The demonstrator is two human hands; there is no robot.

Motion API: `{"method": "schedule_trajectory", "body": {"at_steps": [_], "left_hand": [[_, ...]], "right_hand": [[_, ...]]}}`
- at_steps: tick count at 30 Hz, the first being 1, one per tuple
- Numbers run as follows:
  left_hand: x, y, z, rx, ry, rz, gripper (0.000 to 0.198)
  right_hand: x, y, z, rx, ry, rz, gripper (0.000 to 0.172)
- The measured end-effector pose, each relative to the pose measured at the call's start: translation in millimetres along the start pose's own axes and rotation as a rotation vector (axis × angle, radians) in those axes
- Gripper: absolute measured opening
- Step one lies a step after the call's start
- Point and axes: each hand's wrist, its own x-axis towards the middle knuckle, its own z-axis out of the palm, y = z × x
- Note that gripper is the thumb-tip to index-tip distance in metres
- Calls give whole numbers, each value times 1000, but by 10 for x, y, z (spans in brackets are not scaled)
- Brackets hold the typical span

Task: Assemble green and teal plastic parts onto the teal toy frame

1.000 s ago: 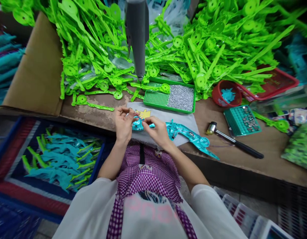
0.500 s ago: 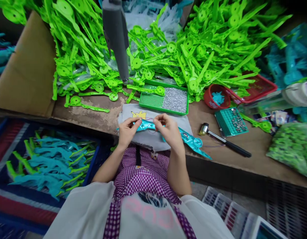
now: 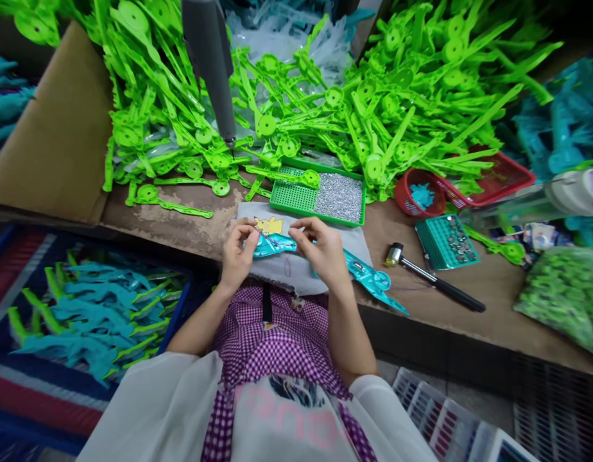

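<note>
A long teal plastic shell piece [image 3: 366, 273] lies hollow side up on a grey cloth [image 3: 301, 276], running beneath both my hands. Thin dark wire [image 3: 276, 240] stretches across its left part, and a loop droops onto the cloth. Thumb and index finger of my left hand [image 3: 239, 253] pinch the wire at the shell's left end. My right hand [image 3: 321, 250] is closed in a pinch over the shell's middle, at the other end of the wire. Its fingers hide part of the shell.
Green trays [image 3: 339, 196] of small metal parts, a hammer [image 3: 436, 279], a teal basket [image 3: 445, 244] and a red basket [image 3: 418, 192] surround the cloth. Bright green pieces [image 3: 267, 125] pile up behind. A grey power screwdriver [image 3: 212, 70] hangs above. A blue crate [image 3: 181, 308] stands lower left.
My hands have moved slightly apart, the left one leftward. More of the shell and the wire shows between them. The hanging screwdriver appears shifted left.
</note>
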Motion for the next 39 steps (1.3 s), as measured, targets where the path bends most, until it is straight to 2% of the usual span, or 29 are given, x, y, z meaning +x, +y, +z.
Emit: {"method": "schedule_trajectory", "body": {"at_steps": [3,5,10,13,16,18,20,23,25,26,29,32,35,39], "left_hand": [[10,9,-32,151,22,130,17],[12,5,-37,189,11,176,18],[-39,-10,-104,94,-133,90,22],[-70,36,-153,111,-209,161,25],[-82,101,-185,91,-262,230,16],[-81,122,-208,62,-212,207,11],[-66,122,-239,9,-76,112,14],[-12,123,-306,-209,130,-83,22],[41,149,-367,-392,164,-174,27],[71,167,-402,-465,157,-202,28],[183,201,-525,-572,133,-273,26],[353,171,-658,-628,138,-407,16],[572,119,-768,-714,94,-577,4],[834,82,-833,-749,-42,-675,13]], "right_hand": [[-175,-74,191,84,29,-75,18],[-227,-127,265,174,8,-73,21],[-149,-199,202,440,-11,114,39],[-88,-277,165,468,-12,112,42],[-45,-363,204,502,-28,67,40],[-27,-385,248,489,-76,16,38],[-26,-361,299,409,-99,-64,44],[-66,-249,423,116,-101,-218,73],[-101,-152,547,-124,-173,-301,88],[-111,-105,613,-228,-225,-321,88],[-90,16,767,-411,-328,-302,64],[-9,125,801,-447,-366,-264,33],[64,240,747,-392,-370,-258,26],[122,383,603,-284,-296,-222,25]]}}
